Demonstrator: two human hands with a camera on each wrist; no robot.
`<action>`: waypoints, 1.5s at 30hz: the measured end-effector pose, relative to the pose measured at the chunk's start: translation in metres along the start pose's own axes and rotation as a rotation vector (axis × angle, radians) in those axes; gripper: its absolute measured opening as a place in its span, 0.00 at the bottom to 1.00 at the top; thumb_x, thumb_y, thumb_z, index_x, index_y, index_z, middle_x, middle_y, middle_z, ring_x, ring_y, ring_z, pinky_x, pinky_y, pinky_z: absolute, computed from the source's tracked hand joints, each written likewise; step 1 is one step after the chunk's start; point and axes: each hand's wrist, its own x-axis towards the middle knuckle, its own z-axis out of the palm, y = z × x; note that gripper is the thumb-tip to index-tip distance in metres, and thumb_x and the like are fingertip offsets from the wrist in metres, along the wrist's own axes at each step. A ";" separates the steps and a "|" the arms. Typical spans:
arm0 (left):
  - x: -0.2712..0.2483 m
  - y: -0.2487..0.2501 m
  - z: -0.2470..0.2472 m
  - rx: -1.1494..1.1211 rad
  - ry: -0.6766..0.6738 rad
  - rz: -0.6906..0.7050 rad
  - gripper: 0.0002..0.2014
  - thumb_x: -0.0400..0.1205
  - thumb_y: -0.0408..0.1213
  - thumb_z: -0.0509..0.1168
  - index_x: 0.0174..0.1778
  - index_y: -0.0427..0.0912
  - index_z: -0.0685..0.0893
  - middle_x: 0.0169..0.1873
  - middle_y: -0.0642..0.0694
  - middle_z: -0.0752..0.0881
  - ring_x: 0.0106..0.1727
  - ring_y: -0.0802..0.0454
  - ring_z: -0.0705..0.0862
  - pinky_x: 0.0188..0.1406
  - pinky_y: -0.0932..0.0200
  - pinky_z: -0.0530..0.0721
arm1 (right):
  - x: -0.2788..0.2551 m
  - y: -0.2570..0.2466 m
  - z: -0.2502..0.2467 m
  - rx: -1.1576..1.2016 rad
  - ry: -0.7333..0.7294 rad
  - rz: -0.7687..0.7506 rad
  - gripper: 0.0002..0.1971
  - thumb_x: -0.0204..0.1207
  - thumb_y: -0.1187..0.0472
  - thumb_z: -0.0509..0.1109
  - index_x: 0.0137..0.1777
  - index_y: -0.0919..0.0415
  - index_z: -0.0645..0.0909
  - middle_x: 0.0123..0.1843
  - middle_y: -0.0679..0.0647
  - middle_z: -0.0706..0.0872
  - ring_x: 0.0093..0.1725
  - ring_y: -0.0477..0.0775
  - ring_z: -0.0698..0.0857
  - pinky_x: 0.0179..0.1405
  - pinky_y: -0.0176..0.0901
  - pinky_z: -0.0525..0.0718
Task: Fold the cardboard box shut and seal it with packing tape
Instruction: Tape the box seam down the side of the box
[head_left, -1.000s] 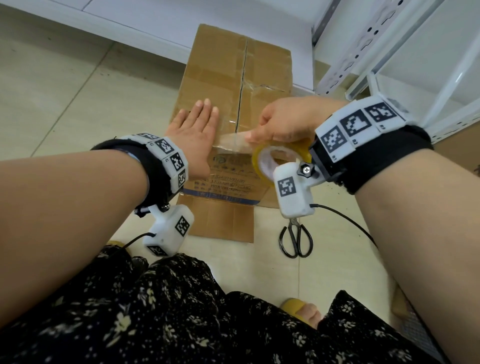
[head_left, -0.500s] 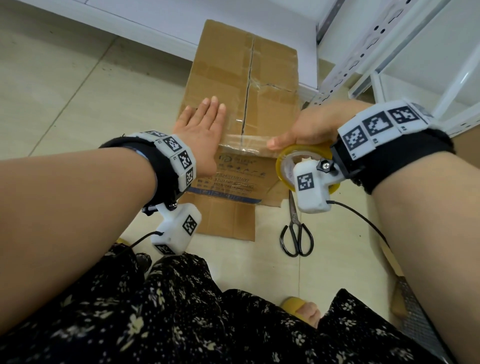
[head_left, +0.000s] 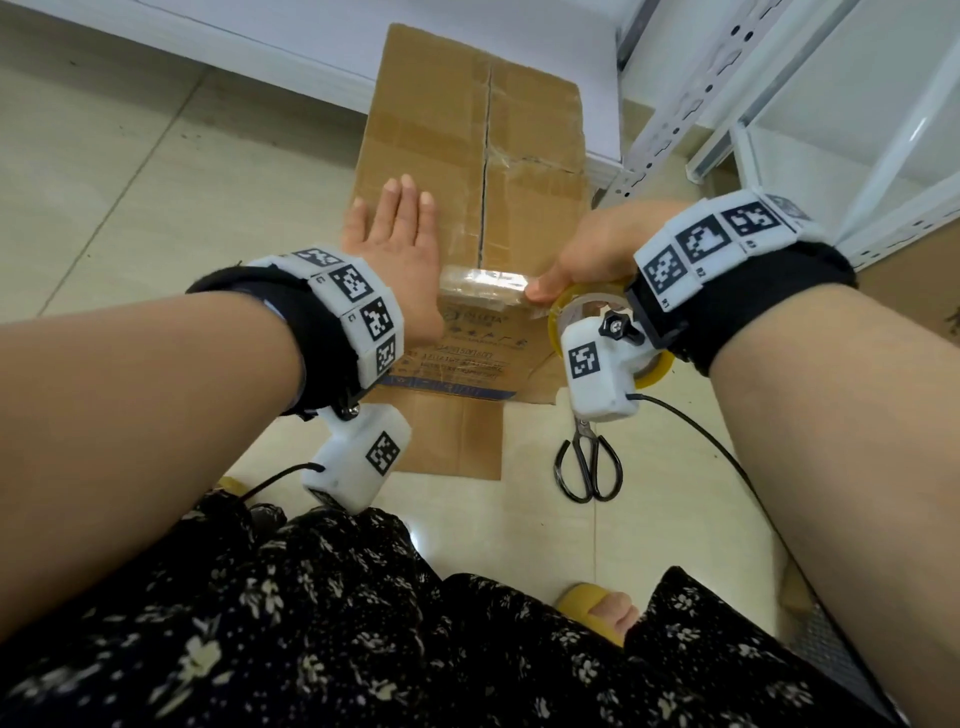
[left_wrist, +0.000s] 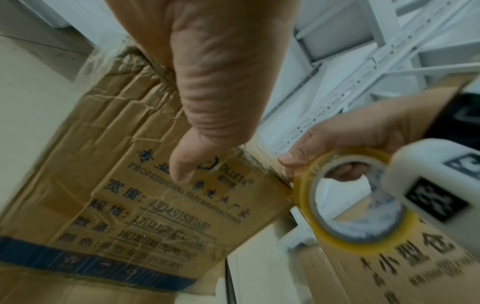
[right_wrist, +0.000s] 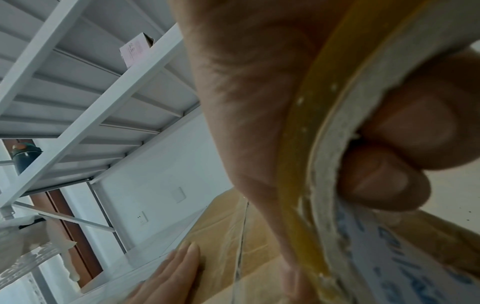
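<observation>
A brown cardboard box (head_left: 467, 130) stands on the floor with its top flaps folded shut along a centre seam. My left hand (head_left: 400, 244) lies flat with straight fingers on the left flap, its thumb (left_wrist: 182, 170) down the near face. My right hand (head_left: 597, 249) grips a yellowish roll of clear packing tape (head_left: 613, 332) at the box's near right corner, fingers (right_wrist: 389, 179) hooked through the core. A strip of tape (head_left: 483, 283) runs from under my left palm across the near edge to the roll (left_wrist: 355, 199).
Black scissors (head_left: 589, 462) lie on the tiled floor right of the box's lowered front flap (head_left: 447, 436). White metal shelving (head_left: 779, 104) stands to the right, a white board (head_left: 311, 31) behind the box. My patterned skirt and a sandalled foot (head_left: 597, 608) are below.
My right hand has drawn the roll rightward and down to the box's near right corner, stretching the tape across the seam. The left hand stays flat on the left flap.
</observation>
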 end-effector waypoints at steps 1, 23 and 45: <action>-0.002 0.005 0.002 0.014 0.005 0.016 0.54 0.74 0.41 0.65 0.81 0.35 0.28 0.81 0.37 0.29 0.83 0.42 0.30 0.82 0.40 0.38 | 0.000 0.001 0.000 0.005 -0.010 0.003 0.34 0.73 0.39 0.76 0.71 0.62 0.78 0.62 0.62 0.85 0.57 0.65 0.86 0.62 0.61 0.84; 0.013 0.008 0.012 0.101 0.008 0.180 0.58 0.72 0.46 0.67 0.80 0.38 0.26 0.81 0.38 0.28 0.82 0.43 0.29 0.82 0.39 0.38 | 0.006 0.008 0.003 0.421 -0.314 0.061 0.22 0.78 0.45 0.74 0.60 0.63 0.80 0.40 0.57 0.88 0.30 0.56 0.88 0.28 0.47 0.89; 0.015 0.016 0.017 0.122 -0.020 0.235 0.62 0.71 0.54 0.70 0.80 0.38 0.26 0.81 0.38 0.28 0.83 0.43 0.30 0.83 0.41 0.39 | 0.005 0.019 -0.004 0.290 0.023 -0.226 0.23 0.67 0.34 0.78 0.45 0.54 0.85 0.48 0.52 0.92 0.48 0.54 0.91 0.58 0.52 0.87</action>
